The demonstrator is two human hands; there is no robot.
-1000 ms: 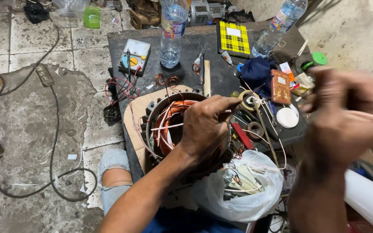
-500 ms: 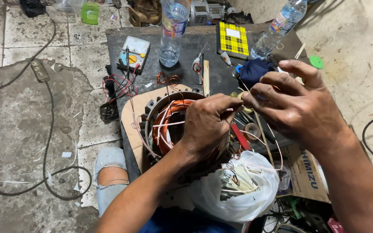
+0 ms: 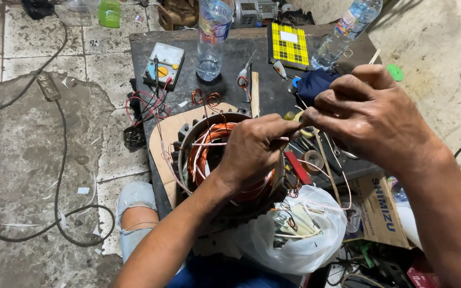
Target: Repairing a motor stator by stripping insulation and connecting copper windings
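Observation:
A round metal motor stator (image 3: 190,140) with copper wire coils (image 3: 205,145) lies on a dark low table (image 3: 241,58). My left hand (image 3: 254,152) rests over the stator's right side, fingers pinched on a thin white sleeved wire (image 3: 204,144). My right hand (image 3: 369,117) is just to its right, fingertips pinched together at the same spot on a thin wire or sleeve. Loose wires (image 3: 337,181) trail down below my right hand.
A multimeter (image 3: 165,63) with red and black leads, two plastic bottles (image 3: 213,32) (image 3: 345,29), a yellow checked box (image 3: 288,45), a white plastic bag of scraps (image 3: 297,229) and a cardboard box (image 3: 382,210) surround the stator. Cables cross the tiled floor at left. My knee (image 3: 137,210) is below.
My right hand came down from the right edge and moved left until its fingertips met my left hand's over the stator. My left hand stayed in place.

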